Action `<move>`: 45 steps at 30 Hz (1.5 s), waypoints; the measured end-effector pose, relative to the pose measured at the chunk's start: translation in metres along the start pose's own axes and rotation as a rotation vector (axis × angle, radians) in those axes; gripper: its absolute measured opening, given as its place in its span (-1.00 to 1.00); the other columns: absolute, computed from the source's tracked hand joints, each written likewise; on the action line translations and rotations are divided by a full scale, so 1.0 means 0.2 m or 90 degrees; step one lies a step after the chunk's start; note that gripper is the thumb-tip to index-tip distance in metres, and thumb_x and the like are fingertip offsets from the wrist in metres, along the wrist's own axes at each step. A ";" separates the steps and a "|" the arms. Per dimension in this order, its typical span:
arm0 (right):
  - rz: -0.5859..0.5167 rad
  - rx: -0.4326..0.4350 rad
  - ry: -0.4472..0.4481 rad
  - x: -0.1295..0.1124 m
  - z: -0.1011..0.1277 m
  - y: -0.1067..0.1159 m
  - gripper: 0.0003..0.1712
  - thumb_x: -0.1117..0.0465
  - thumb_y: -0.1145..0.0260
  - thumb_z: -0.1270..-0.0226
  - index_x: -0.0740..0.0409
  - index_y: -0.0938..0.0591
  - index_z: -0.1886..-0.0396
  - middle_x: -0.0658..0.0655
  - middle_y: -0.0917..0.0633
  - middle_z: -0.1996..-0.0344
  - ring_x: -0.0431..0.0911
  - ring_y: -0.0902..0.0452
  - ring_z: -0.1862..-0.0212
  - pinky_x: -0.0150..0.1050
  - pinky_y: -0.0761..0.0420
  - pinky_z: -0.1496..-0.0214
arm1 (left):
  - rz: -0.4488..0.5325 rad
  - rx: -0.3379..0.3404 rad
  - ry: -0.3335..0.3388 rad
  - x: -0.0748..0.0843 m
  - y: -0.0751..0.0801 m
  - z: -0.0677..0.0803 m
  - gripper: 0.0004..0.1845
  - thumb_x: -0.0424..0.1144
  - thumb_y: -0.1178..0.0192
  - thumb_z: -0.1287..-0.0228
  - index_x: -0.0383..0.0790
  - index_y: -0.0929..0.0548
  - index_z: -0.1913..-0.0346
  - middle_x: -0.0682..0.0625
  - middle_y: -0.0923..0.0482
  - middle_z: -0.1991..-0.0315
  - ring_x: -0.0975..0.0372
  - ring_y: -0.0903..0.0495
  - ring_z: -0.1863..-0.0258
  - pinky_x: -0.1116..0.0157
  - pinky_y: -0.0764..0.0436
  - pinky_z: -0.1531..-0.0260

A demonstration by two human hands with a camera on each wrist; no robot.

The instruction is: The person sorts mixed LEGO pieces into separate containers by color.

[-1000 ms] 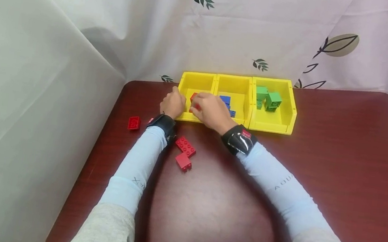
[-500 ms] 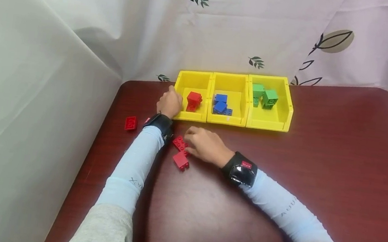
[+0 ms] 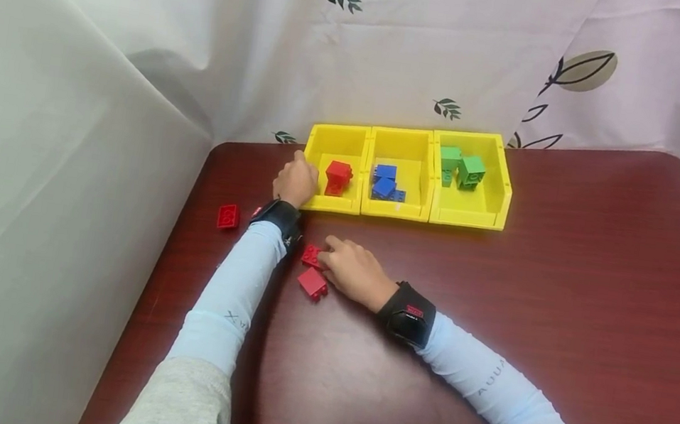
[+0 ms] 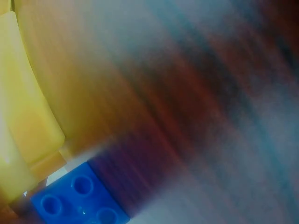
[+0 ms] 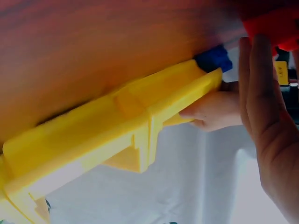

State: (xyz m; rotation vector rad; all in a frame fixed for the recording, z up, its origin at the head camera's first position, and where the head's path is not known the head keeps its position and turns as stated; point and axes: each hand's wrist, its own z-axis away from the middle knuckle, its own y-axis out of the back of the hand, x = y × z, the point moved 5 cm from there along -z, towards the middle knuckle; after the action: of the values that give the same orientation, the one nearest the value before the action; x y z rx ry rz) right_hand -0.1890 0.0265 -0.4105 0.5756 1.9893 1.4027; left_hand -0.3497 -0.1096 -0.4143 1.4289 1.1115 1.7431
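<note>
The studded red brick (image 3: 311,255) lies on the table in front of the left bin, its right part covered by my right hand (image 3: 357,275). My right fingers (image 5: 259,84) look fairly straight in the right wrist view, their tips at the brick; I cannot tell whether my thumb pinches it. That hand lies back up, pointing leftward, with the forearm slanting in from the lower right, nearly in line with it.

Just below the brick sits a second red brick (image 3: 312,284), near my fingertips but nearer to me. My left arm reaches straighter forward, the left hand (image 3: 296,179) at the left wall of the yellow left bin (image 3: 341,206), back up; how tightly those fingers close there I cannot tell. Beside that bin's corner, hidden from above, is a blue brick (image 4: 77,200).

Another red brick (image 3: 227,216) lies farther left, near the table's edge. The left bin holds red bricks (image 3: 338,174), the middle bin (image 3: 412,178) blue bricks (image 3: 385,188), and the right bin (image 3: 468,218) green bricks (image 3: 473,171). Black bands (image 3: 409,314) circle both my wrists over light-blue sleeves (image 3: 476,373), and pale cloth (image 3: 400,48) hangs behind the table (image 3: 564,270).
</note>
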 end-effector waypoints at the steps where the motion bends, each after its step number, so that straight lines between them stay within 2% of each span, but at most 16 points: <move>1: 0.003 0.005 -0.002 0.00 0.00 0.00 -0.78 0.16 -0.46 -0.18 0.07 -0.76 0.16 0.13 -0.65 0.17 -0.06 -0.58 0.31 -0.22 -0.68 0.25 | -0.003 -0.003 0.003 0.00 0.00 0.00 -0.60 -0.04 0.06 -0.47 -0.17 -0.30 -0.21 -0.14 -0.50 0.13 0.02 -0.54 0.27 0.11 -0.63 0.03; 8: 0.013 0.024 -0.004 -0.01 0.01 0.00 -0.76 0.15 -0.44 -0.21 0.11 -0.75 0.14 0.11 -0.66 0.21 -0.08 -0.59 0.36 -0.25 -0.69 0.27 | -0.015 -0.005 0.002 0.00 0.00 -0.01 -0.60 -0.06 0.07 -0.47 -0.19 -0.29 -0.22 -0.16 -0.50 0.12 0.00 -0.54 0.25 0.08 -0.63 0.02; 13: -0.001 0.015 -0.008 0.00 0.01 0.00 -0.76 0.17 -0.44 -0.21 0.12 -0.75 0.13 0.11 -0.64 0.26 -0.10 -0.60 0.39 -0.27 -0.69 0.27 | -0.011 -0.012 0.005 0.01 0.00 0.00 -0.60 -0.04 0.06 -0.47 -0.18 -0.29 -0.22 -0.16 -0.49 0.13 0.00 -0.54 0.26 0.09 -0.63 0.03; 24: -0.016 0.012 0.000 0.00 0.00 -0.01 -0.75 0.19 -0.44 -0.20 0.12 -0.75 0.12 0.12 -0.64 0.22 -0.11 -0.62 0.39 -0.26 -0.70 0.26 | 0.000 -0.005 -0.002 -0.01 0.02 0.02 -0.60 -0.03 0.06 -0.47 -0.18 -0.29 -0.20 -0.15 -0.49 0.14 0.01 -0.53 0.27 0.10 -0.63 0.03; 28: -0.033 0.008 -0.003 0.03 0.00 0.00 -0.80 0.20 -0.45 -0.19 0.12 -0.74 0.18 0.11 -0.61 0.25 -0.10 -0.60 0.38 -0.24 -0.70 0.26 | 0.004 -0.003 -0.003 0.00 0.01 0.02 -0.61 -0.04 0.04 -0.46 -0.17 -0.29 -0.20 -0.14 -0.49 0.14 0.02 -0.53 0.27 0.11 -0.63 0.03; 32: -0.058 0.009 -0.029 0.08 -0.02 0.06 -0.86 0.23 -0.43 -0.20 0.14 -0.72 0.24 0.11 -0.62 0.24 -0.07 -0.65 0.27 -0.24 -0.70 0.22 | 0.009 -0.010 -0.001 0.00 0.00 0.02 -0.60 -0.04 0.04 -0.46 -0.16 -0.29 -0.21 -0.13 -0.49 0.12 0.04 -0.54 0.25 0.11 -0.62 0.00; 37: -0.087 0.028 -0.062 0.17 -0.13 0.18 -0.85 0.24 -0.42 -0.23 0.17 -0.71 0.21 0.14 -0.63 0.20 -0.03 -0.64 0.20 -0.25 -0.68 0.16 | 0.010 -0.007 0.008 -0.01 0.00 0.01 -0.61 -0.03 0.04 -0.46 -0.14 -0.29 -0.20 -0.11 -0.51 0.12 0.05 -0.55 0.25 0.12 -0.62 0.00; 42: -0.071 0.063 -0.106 0.28 -0.26 0.31 -0.87 0.25 -0.40 -0.25 0.22 -0.70 0.25 0.18 -0.63 0.25 0.04 -0.61 0.22 -0.16 -0.66 0.14 | 0.006 -0.012 0.007 -0.01 0.00 0.00 -0.62 -0.03 0.06 -0.47 -0.14 -0.29 -0.19 -0.12 -0.50 0.13 0.04 -0.55 0.28 0.12 -0.64 0.03; 45: -0.057 0.058 -0.139 0.33 -0.34 0.36 -0.88 0.27 -0.37 -0.27 0.23 -0.68 0.25 0.19 -0.62 0.25 0.06 -0.60 0.22 -0.13 -0.65 0.14 | 0.007 -0.016 0.003 -0.01 0.00 0.00 -0.63 -0.03 0.07 -0.47 -0.15 -0.29 -0.18 -0.12 -0.50 0.14 0.03 -0.55 0.28 0.12 -0.64 0.05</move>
State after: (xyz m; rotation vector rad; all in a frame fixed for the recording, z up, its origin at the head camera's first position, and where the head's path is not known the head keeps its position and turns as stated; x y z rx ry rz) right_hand -0.2841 0.0494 -0.3433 0.6426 1.8857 1.1493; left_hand -0.3483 -0.1114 -0.4151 1.4191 1.0825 1.7630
